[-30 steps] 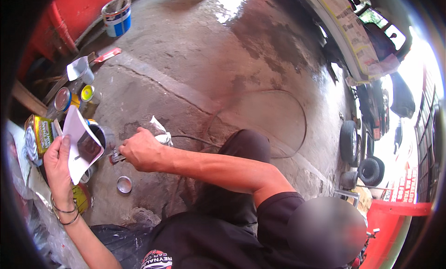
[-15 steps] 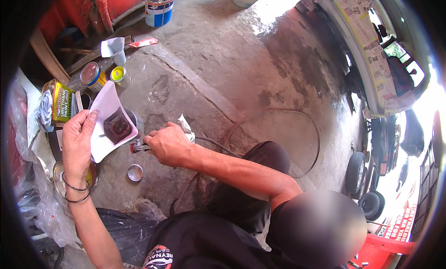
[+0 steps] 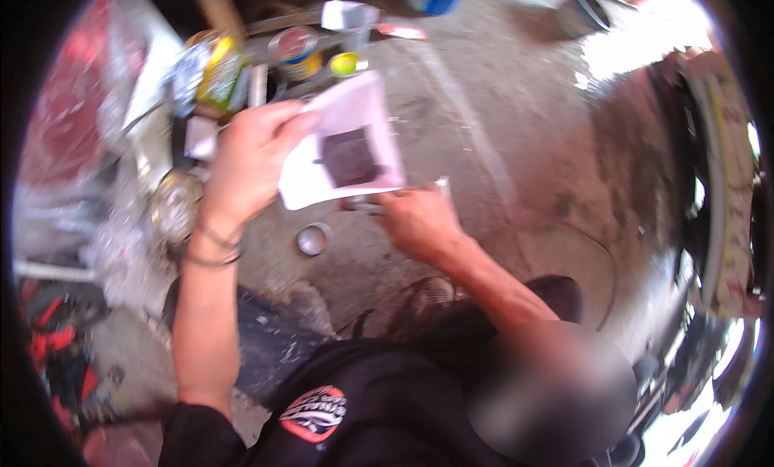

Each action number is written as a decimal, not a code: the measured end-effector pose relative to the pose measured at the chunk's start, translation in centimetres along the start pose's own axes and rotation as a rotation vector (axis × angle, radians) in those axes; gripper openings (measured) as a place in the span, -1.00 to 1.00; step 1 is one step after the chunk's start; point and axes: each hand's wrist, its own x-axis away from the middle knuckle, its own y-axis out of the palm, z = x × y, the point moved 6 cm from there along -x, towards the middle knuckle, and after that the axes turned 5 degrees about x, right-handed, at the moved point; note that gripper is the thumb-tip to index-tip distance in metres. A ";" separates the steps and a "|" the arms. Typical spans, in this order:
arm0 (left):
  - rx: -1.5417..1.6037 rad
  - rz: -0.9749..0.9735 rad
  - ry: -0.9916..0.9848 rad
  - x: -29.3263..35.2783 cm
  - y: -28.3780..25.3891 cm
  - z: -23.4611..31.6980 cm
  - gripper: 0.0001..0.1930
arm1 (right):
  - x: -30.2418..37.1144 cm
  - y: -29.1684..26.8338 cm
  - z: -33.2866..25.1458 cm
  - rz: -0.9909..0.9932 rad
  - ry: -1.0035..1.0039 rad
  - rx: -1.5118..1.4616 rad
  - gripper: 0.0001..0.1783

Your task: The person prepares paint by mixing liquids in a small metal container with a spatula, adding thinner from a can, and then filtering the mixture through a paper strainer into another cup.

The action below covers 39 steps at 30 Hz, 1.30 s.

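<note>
My left hand (image 3: 262, 148) pinches the near edge of a white four-sided flared piece (image 3: 383, 128), thumb on top. It curves like a shallow funnel and has a dark square patch in its middle; I cannot tell whether that is a mesh or dark paint. To its right my right hand (image 3: 423, 225) is closed round a small metal tool with a red part (image 3: 355, 202), mostly hidden by the fingers and the white piece. Something pale sticks up beyond that hand. On the floor below the white piece stands a small round cup or cap (image 3: 314, 239).
At the far left are a pink-topped can (image 3: 294, 46), a yellow-topped cup (image 3: 345, 64), a white flared cup (image 3: 351, 19) and a yellow rectangular tin (image 3: 222, 72). Clear plastic sheeting (image 3: 121, 257) lies left. A hose (image 3: 609, 265) curves across the floor at right. A masked vehicle (image 3: 726, 185) stands beyond.
The view has swung, so the scene sits further right and is blurred. My hands have come closer together, and the white piece now partly covers the metal tool.
</note>
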 end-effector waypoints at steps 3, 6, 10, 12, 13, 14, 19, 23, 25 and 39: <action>-0.004 -0.034 0.028 -0.4 0.3 0.5 -0.66 | 0.4 -0.1 0.1 0.063 -0.009 -0.044 -0.67; 0.008 -0.008 -0.013 0.2 -0.9 -0.6 -0.65 | -0.4 0.2 -1.0 0.075 -0.068 -0.023 -0.66; -0.038 -0.035 -0.039 0.3 -0.9 -0.8 -0.69 | -0.3 0.1 -0.9 0.105 -0.096 -0.016 -0.66; -0.047 -0.040 -0.030 0.4 -0.8 -0.9 -0.70 | -0.2 0.0 -0.9 0.096 -0.094 -0.015 -0.66; -0.030 -0.035 -0.046 0.4 -0.8 -0.9 -0.70 | -0.1 -0.1 -0.8 0.075 -0.084 -0.022 -0.64; -0.013 -0.030 -0.063 0.5 -0.8 -1.0 -0.70 | -0.1 -0.1 -0.7 0.054 -0.075 -0.030 -0.61; -0.007 -0.018 -0.056 0.4 -1.0 -1.5 -0.71 | -0.1 -0.3 -0.6 0.039 -0.052 -0.025 -0.64; 0.043 0.003 -0.039 0.4 -1.0 -1.6 -0.72 | -0.2 -0.3 -0.7 0.034 -0.047 -0.021 -0.65; 0.022 0.004 -0.052 0.4 -1.2 -1.5 -0.73 | -0.2 -0.2 -0.7 0.032 -0.046 -0.022 -0.65; -0.019 -0.025 -0.088 1.1 -1.7 -2.3 -0.72 | -0.1 0.3 -0.8 0.055 -0.071 0.009 -0.62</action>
